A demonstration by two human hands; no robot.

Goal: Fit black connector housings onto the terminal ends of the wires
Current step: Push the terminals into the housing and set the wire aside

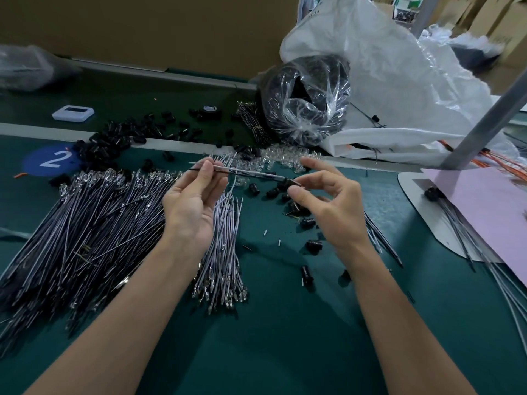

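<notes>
Black connector housing (287, 183) pinched in right hand (330, 212), at end of wires (256, 174) pinched by left hand (194, 201) above counter (285, 337). Insertion step under way (seating unclear); next, push terminals home.

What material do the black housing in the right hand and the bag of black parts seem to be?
Black housing: likely moulded plastic, matte, evenly dull black. Bag: thin clear plastic film, glossy; it crinkles, glints, and dark parts show through.
</notes>
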